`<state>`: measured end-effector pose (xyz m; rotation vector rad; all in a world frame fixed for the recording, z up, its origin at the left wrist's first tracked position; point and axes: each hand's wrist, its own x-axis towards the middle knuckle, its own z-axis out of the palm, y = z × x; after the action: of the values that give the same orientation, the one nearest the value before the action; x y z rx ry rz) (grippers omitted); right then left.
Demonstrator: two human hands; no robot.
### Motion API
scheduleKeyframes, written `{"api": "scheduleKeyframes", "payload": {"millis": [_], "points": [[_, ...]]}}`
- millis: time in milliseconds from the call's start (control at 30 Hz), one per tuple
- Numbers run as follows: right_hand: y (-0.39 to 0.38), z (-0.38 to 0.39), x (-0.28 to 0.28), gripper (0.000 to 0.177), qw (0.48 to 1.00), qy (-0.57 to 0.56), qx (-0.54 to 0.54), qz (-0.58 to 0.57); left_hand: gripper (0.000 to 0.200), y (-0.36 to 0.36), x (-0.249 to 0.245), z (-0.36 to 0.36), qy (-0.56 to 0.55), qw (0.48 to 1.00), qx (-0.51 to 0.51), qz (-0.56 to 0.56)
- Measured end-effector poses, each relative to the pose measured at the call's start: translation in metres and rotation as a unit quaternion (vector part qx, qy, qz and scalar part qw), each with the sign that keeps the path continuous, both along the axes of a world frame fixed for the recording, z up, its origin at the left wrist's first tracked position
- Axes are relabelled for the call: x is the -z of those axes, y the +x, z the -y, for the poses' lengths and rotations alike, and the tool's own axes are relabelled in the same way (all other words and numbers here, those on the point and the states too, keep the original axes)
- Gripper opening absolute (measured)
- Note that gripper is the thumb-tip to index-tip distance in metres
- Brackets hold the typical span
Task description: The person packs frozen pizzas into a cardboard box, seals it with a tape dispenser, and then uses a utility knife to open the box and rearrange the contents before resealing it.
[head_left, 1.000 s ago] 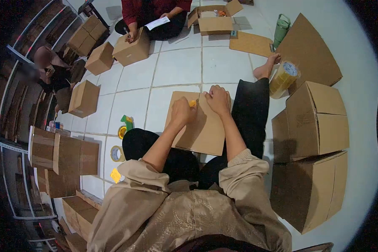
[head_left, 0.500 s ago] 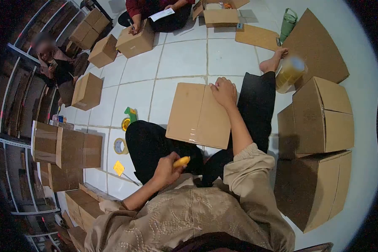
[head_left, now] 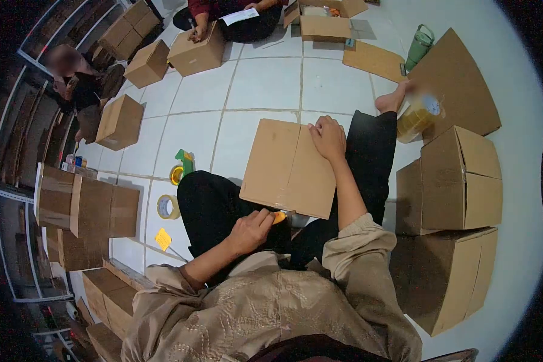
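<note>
Left of the cardboard box (head_left: 277, 172), tape roll (head_left: 168, 207) on floor tiles. At the box's near edge, grips yellow-orange hand tool (head_left: 279, 217) in nearly closed left hand (head_left: 251, 231); at its far right corner, rests loosely curled right hand (head_left: 329, 137).

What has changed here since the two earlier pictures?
The left hand, holding the yellow tool throughout, went from over the cardboard box back toward the lap, then forward to the box's near edge. Nothing was visibly let go. The right hand stayed at the box's far right corner.
</note>
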<state>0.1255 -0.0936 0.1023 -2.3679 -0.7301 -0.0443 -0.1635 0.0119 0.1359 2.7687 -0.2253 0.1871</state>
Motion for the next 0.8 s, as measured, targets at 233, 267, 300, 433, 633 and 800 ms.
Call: {"api": "scheduleKeyframes", "payload": {"millis": [233,267,300,433,633,800], "points": [[0.004,0.001,-0.003,0.027,0.999,0.028,0.001,-0.027,0.03,-0.008,-0.02,-0.069,0.101,0.995,0.026,-0.004],[0.003,0.001,-0.004,0.027,0.999,0.027,0.0,-0.026,0.03,-0.011,-0.02,-0.082,0.101,0.995,0.025,-0.003],[0.003,0.002,-0.006,0.029,0.999,0.031,-0.001,-0.026,0.03,-0.014,-0.018,-0.096,0.069,0.997,0.026,0.018],[0.003,-0.002,-0.015,0.036,0.998,0.022,0.012,-0.063,0.028,0.002,-0.024,-0.14,-0.018,0.986,-0.121,0.114],[-0.005,-0.008,-0.033,0.046,0.997,-0.043,0.008,-0.066,0.031,0.106,0.065,-0.203,0.022,0.95,-0.303,-0.068],[-0.003,-0.018,-0.023,0.04,0.999,-0.041,-0.004,-0.035,0.042,0.137,0.125,-0.205,0.096,0.937,-0.248,-0.228]]}}
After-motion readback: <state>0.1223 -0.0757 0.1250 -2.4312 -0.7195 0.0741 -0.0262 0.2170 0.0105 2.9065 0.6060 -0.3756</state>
